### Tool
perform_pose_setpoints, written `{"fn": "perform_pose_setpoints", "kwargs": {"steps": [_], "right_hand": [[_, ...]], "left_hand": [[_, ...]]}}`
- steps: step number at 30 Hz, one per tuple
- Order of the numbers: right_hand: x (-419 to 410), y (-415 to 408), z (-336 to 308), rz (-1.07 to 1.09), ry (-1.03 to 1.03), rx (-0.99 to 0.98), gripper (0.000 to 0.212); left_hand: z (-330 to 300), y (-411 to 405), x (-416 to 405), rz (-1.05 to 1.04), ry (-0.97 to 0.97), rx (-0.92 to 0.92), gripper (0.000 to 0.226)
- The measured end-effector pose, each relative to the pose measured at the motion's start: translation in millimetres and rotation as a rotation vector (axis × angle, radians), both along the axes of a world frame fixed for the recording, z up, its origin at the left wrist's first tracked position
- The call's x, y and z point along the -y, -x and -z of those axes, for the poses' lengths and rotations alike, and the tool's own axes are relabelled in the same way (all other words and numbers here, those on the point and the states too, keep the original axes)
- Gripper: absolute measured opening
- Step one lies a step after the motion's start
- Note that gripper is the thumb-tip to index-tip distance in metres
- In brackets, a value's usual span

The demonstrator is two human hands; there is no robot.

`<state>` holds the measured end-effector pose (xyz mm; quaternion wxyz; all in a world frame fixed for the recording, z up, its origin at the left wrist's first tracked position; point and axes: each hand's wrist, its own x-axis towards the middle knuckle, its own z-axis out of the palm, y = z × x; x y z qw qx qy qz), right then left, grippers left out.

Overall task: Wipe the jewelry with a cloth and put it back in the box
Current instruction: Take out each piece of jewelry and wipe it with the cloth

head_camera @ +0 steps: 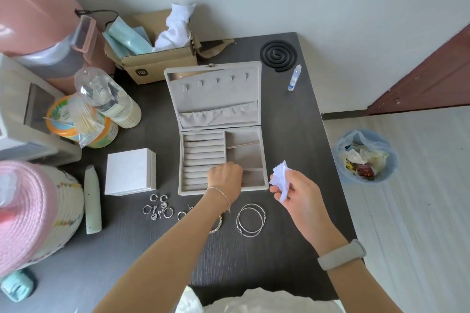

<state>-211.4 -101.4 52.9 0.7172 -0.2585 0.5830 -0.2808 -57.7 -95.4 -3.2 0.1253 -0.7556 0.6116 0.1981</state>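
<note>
An open grey jewelry box (pixel 264 160) stands mid-table, lid up, with ring rolls on the left and compartments on the right. My left hand (pixel 225 176) reaches over the box's front, fingers curled down into the lower compartment; what they hold is hidden. My right hand (pixel 296 193) pinches a small white cloth (pixel 281 178) just right of the box. Several silver rings (pixel 160 208) lie on the table in front of the box. Two large hoop earrings (pixel 251 220) lie beside them, and a bracelet (pixel 218 223) peeks out under my left forearm.
A white square box (pixel 129 171) and a pale green pen-like tool (pixel 92 203) lie left of the jewelry box. A cardboard box (pixel 157 56), bottles and jars crowd the far left. A mosquito coil (pixel 277 54) and dropper bottle (pixel 294 78) sit at the back right. A bin (pixel 366 157) stands on the floor.
</note>
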Motion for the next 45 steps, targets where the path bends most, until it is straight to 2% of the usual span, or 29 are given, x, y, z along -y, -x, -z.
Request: {"fn": "perform_pose_setpoints", "kwargs": {"steps": [3, 6, 9, 11, 13, 15, 19, 25, 28, 32, 35, 37, 40, 41, 43, 45], "right_hand": [[0, -1, -2, -0.008, 0.007, 0.061, 0.016], [2, -3, -4, -0.031, 0.082, 0.042, 0.016], [1, -3, -5, -0.092, 0.218, -0.060, 0.009], [0, -2, -4, -0.160, 0.382, -0.161, 0.017], [-2, -1, -3, -0.267, 0.642, -0.327, 0.028], [-3, -2, -4, -0.313, 0.823, -0.405, 0.032], [-3, -6, -9, -0.263, 0.880, -0.422, 0.035], [-4, -9, -7, -0.244, 0.954, -0.505, 0.024], [-4, -9, -8, -0.286, 1.024, -0.528, 0.013], [-4, -11, -6, -0.283, 1.225, -0.720, 0.034], [-6, -13, -11, -0.227, 1.252, -0.743, 0.038], [-7, -15, -15, -0.194, 1.127, -0.683, 0.038], [-5, -21, -17, -0.137, 0.669, -0.397, 0.038], [-5, -21, -17, -0.139, 0.573, -0.344, 0.037], [-6, -21, -15, -0.203, 0.599, -0.411, 0.035], [-9, -19, -13, -0.288, 0.690, -0.515, 0.029]], "left_hand": [[-2, -6, 2, 0.097, -0.026, -0.002, 0.022], [-6, -14, 1, 0.066, -0.012, -0.105, 0.022], [-12, -19, -6, -0.095, 0.105, -0.391, 0.012], [-21, -19, -10, -0.207, 0.194, -0.591, 0.004], [-32, -17, -15, -0.329, 0.258, -0.738, 0.013], [-44, -18, -19, -0.415, 0.304, -0.877, 0.024], [-65, -20, -24, -0.549, 0.355, -1.140, 0.027], [-82, -18, -28, -0.762, 0.362, -1.430, 0.027], [-85, -15, -32, -0.720, 0.357, -1.333, 0.026], [-91, -14, -37, -0.539, 0.436, -1.091, 0.024], [-95, -17, -39, -0.405, 0.488, -0.980, 0.030], [-98, -17, -39, -0.370, 0.484, -0.945, 0.030], [-102, -18, -38, -0.419, 0.472, -1.014, 0.024], [-104, -19, -38, -0.454, 0.457, -1.065, 0.022], [-107, -20, -38, -0.490, 0.429, -1.113, 0.019], [-109, -20, -38, -0.462, 0.436, -1.039, 0.020]]}}
